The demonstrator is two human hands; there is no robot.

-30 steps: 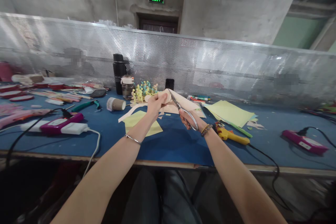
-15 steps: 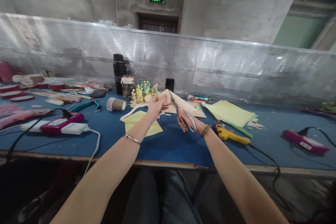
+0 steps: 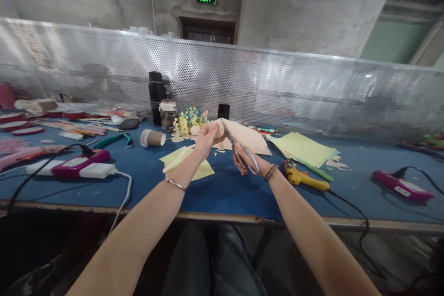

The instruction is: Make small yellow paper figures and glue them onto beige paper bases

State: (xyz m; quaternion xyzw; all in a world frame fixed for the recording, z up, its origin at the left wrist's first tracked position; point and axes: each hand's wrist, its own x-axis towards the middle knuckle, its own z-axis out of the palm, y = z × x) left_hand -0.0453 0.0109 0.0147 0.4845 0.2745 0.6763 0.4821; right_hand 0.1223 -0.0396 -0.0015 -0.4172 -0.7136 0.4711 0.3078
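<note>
The left hand (image 3: 207, 139) clenches a sheet of peach paper (image 3: 246, 136) above the blue table (image 3: 236, 194), while the right hand (image 3: 243, 163) grasps scissors (image 3: 233, 141) whose blades bite into it.

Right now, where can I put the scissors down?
Bare blue table lies between the yellow paper and glue gun. Another patch lies left of the pink box. The left end is crowded with pens and cords.
</note>
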